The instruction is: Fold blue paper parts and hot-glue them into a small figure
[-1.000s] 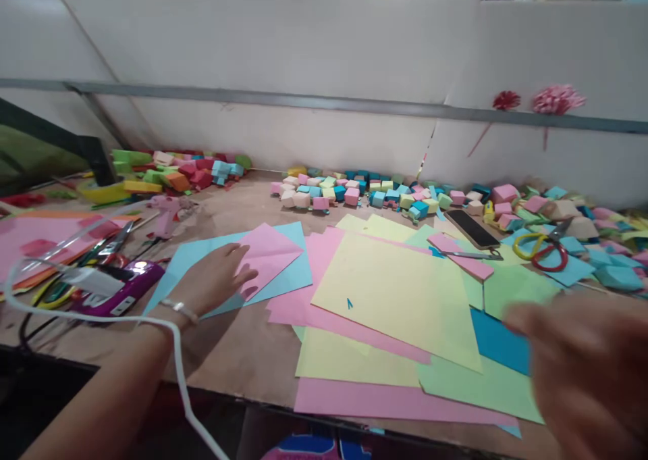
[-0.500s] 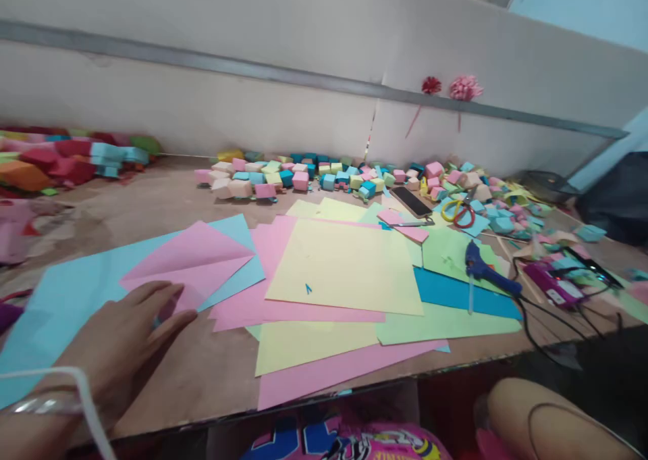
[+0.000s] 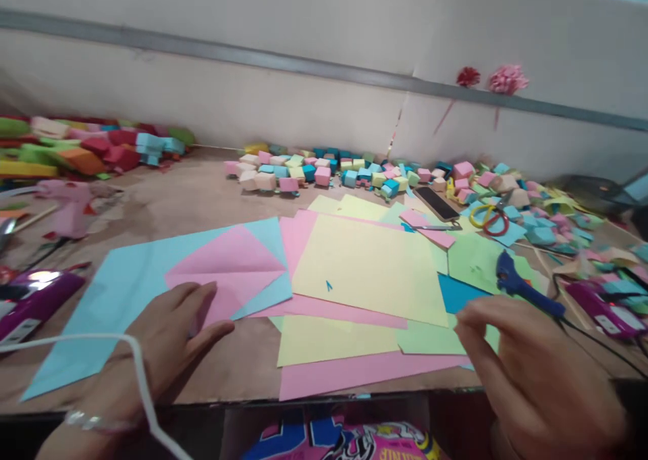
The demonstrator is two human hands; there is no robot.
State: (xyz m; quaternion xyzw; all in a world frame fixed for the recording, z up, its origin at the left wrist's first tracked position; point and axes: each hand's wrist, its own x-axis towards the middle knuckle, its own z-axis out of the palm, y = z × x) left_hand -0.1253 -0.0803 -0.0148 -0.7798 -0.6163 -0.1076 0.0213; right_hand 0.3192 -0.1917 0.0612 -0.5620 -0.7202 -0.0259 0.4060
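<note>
My left hand (image 3: pixel 175 328) lies with its fingers apart on the lower left edge of a creased pink paper square (image 3: pixel 227 267), which rests on a light blue sheet (image 3: pixel 121 277). My right hand (image 3: pixel 536 359) is raised over the table's front edge at the right, with thumb and index finger pinched together; whether anything is between them is too small to tell. It is nearest to the green sheet (image 3: pixel 430 338) and the blue glue gun (image 3: pixel 526 288). A pale yellow sheet (image 3: pixel 374 264) with a small blue scrap on it lies between the hands.
Rows of small paper boxes (image 3: pixel 322 175) line the wall. A phone (image 3: pixel 436 203), scissors (image 3: pixel 489 219) and a purple device (image 3: pixel 605 309) are at the right. At the left are a pink glue gun (image 3: pixel 71 207) and another purple device (image 3: pixel 40 304). A white cable crosses my left wrist.
My right hand has come into view at the lower right. The view has turned left, so the pink glue gun shows more fully. My left hand remains on the pink paper.
</note>
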